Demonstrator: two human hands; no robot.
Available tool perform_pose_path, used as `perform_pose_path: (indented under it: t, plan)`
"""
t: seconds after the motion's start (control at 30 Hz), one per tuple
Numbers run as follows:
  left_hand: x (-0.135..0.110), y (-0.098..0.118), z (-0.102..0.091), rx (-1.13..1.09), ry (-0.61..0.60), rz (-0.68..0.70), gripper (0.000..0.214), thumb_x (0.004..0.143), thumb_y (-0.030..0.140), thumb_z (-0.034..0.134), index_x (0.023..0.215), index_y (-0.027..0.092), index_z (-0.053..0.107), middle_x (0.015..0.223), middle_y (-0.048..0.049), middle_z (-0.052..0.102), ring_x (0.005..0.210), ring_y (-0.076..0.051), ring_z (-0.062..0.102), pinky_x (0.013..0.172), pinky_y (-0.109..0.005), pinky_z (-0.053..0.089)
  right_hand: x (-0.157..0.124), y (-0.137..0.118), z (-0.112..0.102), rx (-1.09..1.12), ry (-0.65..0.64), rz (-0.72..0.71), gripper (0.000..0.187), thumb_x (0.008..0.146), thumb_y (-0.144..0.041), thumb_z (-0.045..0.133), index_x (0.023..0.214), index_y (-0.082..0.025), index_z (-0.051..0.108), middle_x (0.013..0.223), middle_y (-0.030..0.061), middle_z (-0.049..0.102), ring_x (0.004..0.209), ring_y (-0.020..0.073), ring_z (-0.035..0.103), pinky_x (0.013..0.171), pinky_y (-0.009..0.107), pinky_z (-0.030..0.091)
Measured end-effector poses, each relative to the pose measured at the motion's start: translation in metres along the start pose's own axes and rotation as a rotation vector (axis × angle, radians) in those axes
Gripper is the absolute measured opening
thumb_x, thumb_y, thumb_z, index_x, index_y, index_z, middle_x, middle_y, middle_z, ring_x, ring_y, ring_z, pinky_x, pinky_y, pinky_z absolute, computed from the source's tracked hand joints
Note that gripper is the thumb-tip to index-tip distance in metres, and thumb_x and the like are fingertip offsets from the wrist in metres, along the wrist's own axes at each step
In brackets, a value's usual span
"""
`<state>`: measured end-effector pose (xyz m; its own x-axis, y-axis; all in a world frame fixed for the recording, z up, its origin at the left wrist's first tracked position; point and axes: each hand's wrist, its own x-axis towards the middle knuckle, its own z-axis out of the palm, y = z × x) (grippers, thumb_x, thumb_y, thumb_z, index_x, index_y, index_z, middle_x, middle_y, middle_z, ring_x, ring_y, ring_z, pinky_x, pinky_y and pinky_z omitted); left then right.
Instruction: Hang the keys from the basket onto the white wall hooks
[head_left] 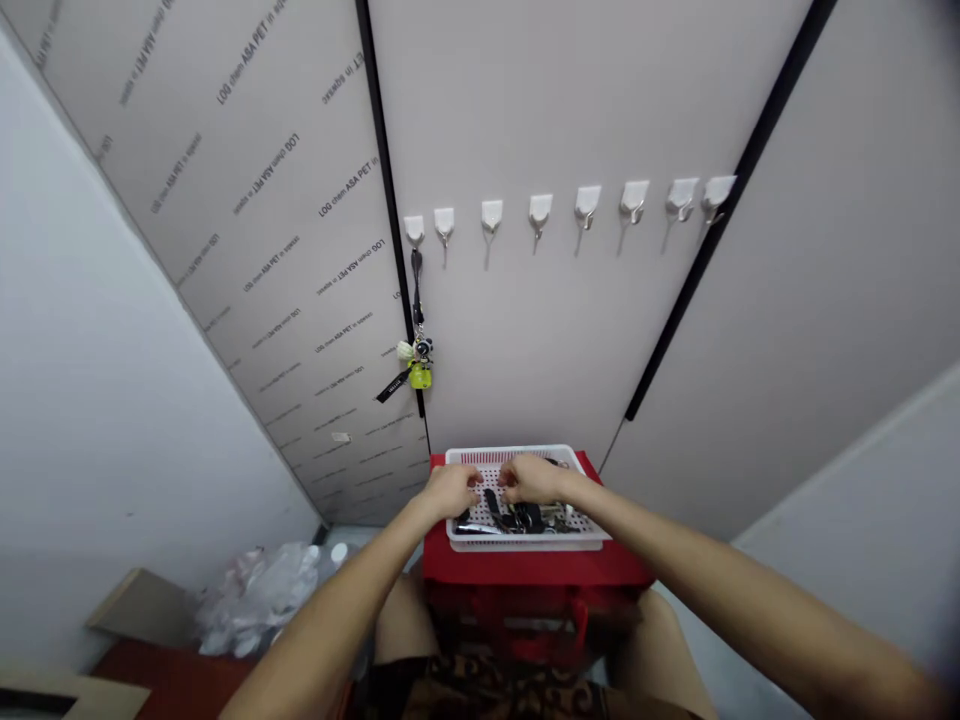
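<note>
A white perforated plastic basket (pixel 517 540) holds black and metal items that look like keys and key holders (pixel 529 517), heaped toward its near side. My left hand (pixel 452 490) is over the basket's left end, fingers bent but apart, with nothing visible in them. Over the middle, my right hand (pixel 534 478) reaches in from the right, its loosely curled fingers spaced apart just above a black strap-like piece (pixel 492 502). Part of the contents is hidden beneath the right hand and wrist.
The basket stands on a red bag or box (pixel 525 567) between my legs. A row of several white adhesive hooks (pixel 540 208) runs across the wall panel. From the leftmost hangs a black strap with a yellow-green charm (pixel 420 375). Plastic bags (pixel 259 595) lie at lower left.
</note>
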<state>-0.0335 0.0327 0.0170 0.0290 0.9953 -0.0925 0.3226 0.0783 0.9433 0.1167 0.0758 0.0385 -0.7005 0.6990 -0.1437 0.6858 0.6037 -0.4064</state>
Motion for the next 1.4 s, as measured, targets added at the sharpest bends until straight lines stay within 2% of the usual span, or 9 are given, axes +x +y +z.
perform_pose_path:
  t: [0.1,0.27,0.37,0.47,0.63,0.77,0.97,1.23,1.4]
  plan:
    - [-0.003,-0.004,0.009,0.012,0.011,0.027,0.029,0.039,-0.008,0.049,0.041,0.020,0.051,0.044,0.0020,0.042,0.083,-0.020,0.045,0.083,-0.029,0.023,-0.008,-0.006,0.010,-0.139,-0.010,0.060,0.020,0.048,-0.034,0.054,0.057,-0.017,0.060,0.054,0.0041,0.057,0.051,0.0132,0.048,0.048,0.022,0.032]
    - [0.008,-0.018,0.014,0.211,0.164,0.161,0.029,0.047,-0.005,0.042,0.053,0.020,0.055,0.061,-0.0021,0.052,0.078,-0.018,0.046,0.081,-0.028,0.027,0.002,-0.019,0.031,-0.319,0.188,0.086,0.025,0.050,-0.036,0.052,0.058,-0.013,0.059,0.070,0.0141,0.058,0.075,0.0247,0.049,0.066,0.035,0.032]
    - [0.016,-0.022,0.010,0.228,0.191,0.187,0.028,0.051,-0.002,0.040,0.059,0.020,0.056,0.066,-0.0021,0.054,0.073,-0.016,0.047,0.078,-0.026,0.029,0.015,-0.016,0.036,-0.172,0.152,0.121,0.012,0.050,-0.025,0.051,0.054,-0.015,0.056,0.062,0.0082,0.058,0.068,0.0205,0.050,0.064,0.033,0.033]
    - [0.020,-0.020,0.007,0.144,0.214,0.153,0.024,0.055,0.003,0.040,0.062,0.019,0.057,0.066,-0.0016,0.056,0.069,-0.015,0.048,0.074,-0.025,0.032,0.024,-0.008,0.029,0.198,0.207,0.160,0.005,0.053,-0.019,0.047,0.054,-0.015,0.049,0.052,0.0009,0.053,0.053,0.0124,0.048,0.052,0.024,0.034]
    - [0.020,-0.003,0.009,-0.104,0.172,0.094,0.023,0.053,0.004,0.044,0.066,0.016,0.057,0.068,-0.0019,0.057,0.068,-0.013,0.050,0.067,-0.022,0.036,0.022,-0.007,-0.004,0.891,0.371,0.164,0.014,0.057,-0.027,0.047,0.055,-0.016,0.039,0.045,-0.0061,0.043,0.040,0.0055,0.040,0.042,0.018,0.031]
    - [0.015,0.018,0.018,-0.193,0.121,0.174,0.012,0.053,0.011,0.050,0.063,0.014,0.056,0.062,0.0000,0.056,0.061,-0.011,0.048,0.061,-0.020,0.035,0.016,-0.019,-0.029,1.126,0.392,0.071,0.019,0.053,-0.031,0.051,0.057,-0.015,0.040,0.049,-0.0054,0.047,0.042,0.0049,0.042,0.044,0.018,0.034]
    - [0.025,0.056,0.014,-0.453,0.168,0.221,0.017,0.059,0.021,0.048,0.071,0.011,0.054,0.055,0.0008,0.052,0.052,-0.008,0.045,0.054,-0.020,0.035,0.031,-0.032,-0.075,1.091,0.560,-0.038,0.019,0.051,-0.029,0.053,0.058,-0.013,0.046,0.051,-0.0040,0.049,0.045,0.0058,0.043,0.044,0.019,0.035]
    - [0.057,0.142,-0.038,-0.545,0.391,0.388,0.013,0.058,0.019,0.049,0.066,0.011,0.053,0.051,0.0019,0.051,0.048,-0.006,0.046,0.055,-0.020,0.037,0.066,-0.083,-0.173,1.012,0.796,-0.202,0.015,0.052,-0.026,0.052,0.058,-0.013,0.047,0.049,-0.0048,0.048,0.041,0.0037,0.041,0.042,0.017,0.034]
    - [0.063,0.174,-0.061,-0.502,0.470,0.452,0.011,0.062,0.017,0.044,0.067,0.010,0.052,0.050,0.0026,0.050,0.044,-0.005,0.044,0.050,-0.018,0.035,0.089,-0.105,-0.203,0.954,0.880,-0.210,0.016,0.052,-0.027,0.053,0.059,-0.014,0.048,0.048,-0.0044,0.048,0.038,0.0042,0.043,0.038,0.017,0.034]
